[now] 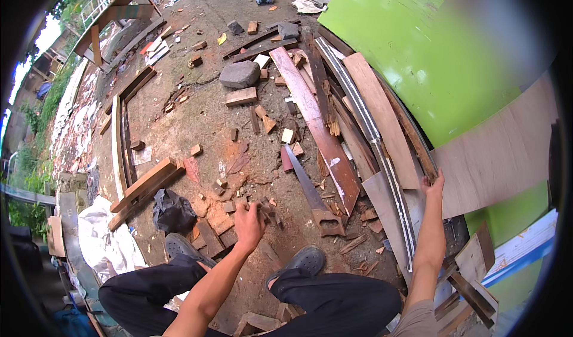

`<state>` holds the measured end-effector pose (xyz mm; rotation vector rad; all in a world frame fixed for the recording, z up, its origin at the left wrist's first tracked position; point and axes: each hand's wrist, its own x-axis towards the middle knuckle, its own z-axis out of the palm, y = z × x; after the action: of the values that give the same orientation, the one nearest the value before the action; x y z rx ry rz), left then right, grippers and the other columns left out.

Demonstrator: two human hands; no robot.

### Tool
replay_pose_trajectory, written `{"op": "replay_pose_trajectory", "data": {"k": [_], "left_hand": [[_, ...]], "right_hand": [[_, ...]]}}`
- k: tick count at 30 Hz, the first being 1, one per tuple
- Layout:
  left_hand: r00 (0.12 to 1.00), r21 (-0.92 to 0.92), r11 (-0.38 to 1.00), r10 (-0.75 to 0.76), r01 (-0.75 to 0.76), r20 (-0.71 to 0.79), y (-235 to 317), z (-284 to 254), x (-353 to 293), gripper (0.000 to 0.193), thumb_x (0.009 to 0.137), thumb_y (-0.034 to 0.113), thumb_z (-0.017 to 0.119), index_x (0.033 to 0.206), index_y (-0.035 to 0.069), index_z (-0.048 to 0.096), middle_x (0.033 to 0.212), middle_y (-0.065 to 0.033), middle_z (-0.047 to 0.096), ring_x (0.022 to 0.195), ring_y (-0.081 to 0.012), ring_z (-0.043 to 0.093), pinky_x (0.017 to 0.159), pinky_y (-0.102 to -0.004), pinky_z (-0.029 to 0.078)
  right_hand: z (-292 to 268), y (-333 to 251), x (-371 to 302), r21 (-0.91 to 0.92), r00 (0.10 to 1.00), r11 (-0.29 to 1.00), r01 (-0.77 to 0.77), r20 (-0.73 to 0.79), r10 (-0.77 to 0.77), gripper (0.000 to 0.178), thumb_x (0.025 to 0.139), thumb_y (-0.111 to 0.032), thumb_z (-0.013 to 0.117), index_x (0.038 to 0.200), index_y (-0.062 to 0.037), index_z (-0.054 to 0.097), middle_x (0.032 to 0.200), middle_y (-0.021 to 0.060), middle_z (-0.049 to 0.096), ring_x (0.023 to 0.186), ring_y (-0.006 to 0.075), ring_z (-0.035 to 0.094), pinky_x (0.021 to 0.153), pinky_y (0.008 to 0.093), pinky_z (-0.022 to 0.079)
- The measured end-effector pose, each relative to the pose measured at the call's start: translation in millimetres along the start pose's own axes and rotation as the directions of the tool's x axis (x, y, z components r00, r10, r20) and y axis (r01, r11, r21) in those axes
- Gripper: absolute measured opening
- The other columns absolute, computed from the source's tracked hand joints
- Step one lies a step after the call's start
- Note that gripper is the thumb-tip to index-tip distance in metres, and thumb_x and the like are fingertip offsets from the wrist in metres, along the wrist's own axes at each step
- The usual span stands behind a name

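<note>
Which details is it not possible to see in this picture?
In the head view:
What the left hand holds, if anything: its fingers cover it.
Lower end of the brown wooden strip: covered by the right hand.
Inside of the black plastic bag: its folds hide it.
Part of the green board: a pale blur covers it.

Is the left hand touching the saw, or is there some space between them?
Apart. In the head view, ground shows between the left hand and the saw, which lies to its right.
</note>
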<state>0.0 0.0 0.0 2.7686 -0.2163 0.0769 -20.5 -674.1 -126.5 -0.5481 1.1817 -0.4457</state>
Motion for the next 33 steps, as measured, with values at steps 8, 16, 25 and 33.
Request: {"op": "replay_pose_trajectory", "data": {"k": [8, 16, 25, 33], "left_hand": [[0.988, -0.082, 0.987, -0.128, 0.135, 0.091, -4.2, -17.2, -35.5, 0.034, 0.082, 0.011, 0.069, 0.114, 0.006, 0.057, 0.108, -0.0216, 0.046, 0.100, -0.0404, 0.054, 0.082, -0.0477, 0.048], [0.974, -0.236, 0.962, -0.090, 0.139, 0.206, -25.3, -52.0, -61.8, 0.054, 0.085, 0.026, 0.071, 0.131, 0.006, 0.052, 0.130, -0.0254, 0.045, 0.120, -0.0430, 0.049, 0.099, -0.0466, 0.045], [0.750, -0.736, 0.150, -0.081, 0.661, 0.657, -11.7, -87.6, -73.8, 0.068, 0.094, 0.051, 0.061, 0.141, 0.005, 0.048, 0.145, -0.0195, 0.048, 0.134, -0.0348, 0.045, 0.109, -0.0474, 0.037], [0.824, -0.532, -0.829, -0.174, 0.173, 0.540, -34.5, -178.8, -56.1, 0.097, 0.083, 0.082, 0.041, 0.132, -0.002, 0.043, 0.120, -0.0212, 0.059, 0.115, -0.0324, 0.057, 0.103, -0.0478, 0.044]], "right_hand": [[85.4, -37.9, -147.8, 0.196, 0.960, 0.962, 0.191, 0.167, -0.224, 0.043, 0.089, -0.015, 0.069, 0.128, -0.0026, 0.054, 0.132, 0.0151, 0.053, 0.127, 0.0286, 0.049, 0.107, 0.0505, 0.041], [134.3, -23.1, -376.1, 0.004, 0.651, 0.670, 0.742, 0.231, -0.723, 0.038, 0.086, -0.009, 0.074, 0.120, 0.0011, 0.061, 0.115, 0.0083, 0.065, 0.106, 0.0209, 0.060, 0.097, 0.0355, 0.046], [93.6, 89.5, -591.5, -0.149, 0.274, 0.240, 0.959, 0.691, -0.669, 0.054, 0.083, -0.030, 0.081, 0.125, -0.0014, 0.061, 0.100, 0.0085, 0.070, 0.087, 0.0152, 0.064, 0.079, 0.0274, 0.051], [69.9, 206.8, -684.8, 0.052, -0.022, 0.321, 0.945, 0.995, -0.097, 0.059, 0.076, -0.016, 0.085, 0.127, -0.0021, 0.059, 0.121, 0.0146, 0.068, 0.107, 0.0228, 0.068, 0.092, 0.0324, 0.053]]}}
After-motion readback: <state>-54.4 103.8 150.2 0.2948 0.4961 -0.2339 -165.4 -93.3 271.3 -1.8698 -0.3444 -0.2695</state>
